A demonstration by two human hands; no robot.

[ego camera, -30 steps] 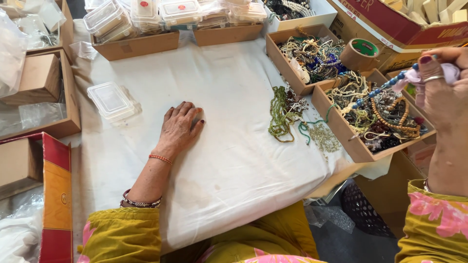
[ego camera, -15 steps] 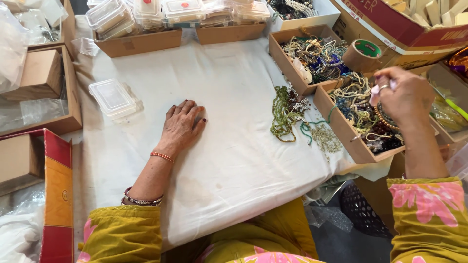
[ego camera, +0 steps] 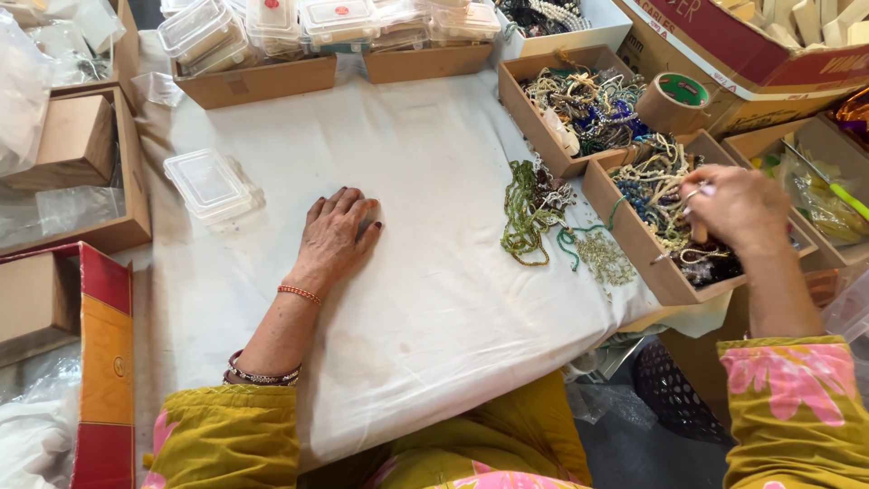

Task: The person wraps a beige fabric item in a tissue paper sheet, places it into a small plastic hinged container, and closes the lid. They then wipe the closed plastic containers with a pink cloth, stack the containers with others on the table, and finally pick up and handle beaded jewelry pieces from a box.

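Observation:
My left hand (ego camera: 335, 237) lies flat, palm down, on the white cloth (ego camera: 425, 181) that covers the table, holding nothing. My right hand (ego camera: 738, 206) reaches down into a shallow cardboard tray (ego camera: 634, 237) full of tangled bead necklaces (ego camera: 659, 186), fingers curled among the strands; whether it grips one is hard to tell. A loose heap of green and teal bead strings (ego camera: 534, 217) lies on the cloth just left of that tray.
A clear plastic lidded box (ego camera: 208, 184) sits left of my left hand. A second tray of beads (ego camera: 579, 104) and a tape roll (ego camera: 674, 100) stand behind. Cardboard trays of plastic boxes (ego camera: 258, 77) line the far edge. Boxes (ego camera: 68, 145) crowd the left.
My right hand came down from high at the right, where it held a beaded strand, into the bead tray. My left hand has stayed flat on the cloth.

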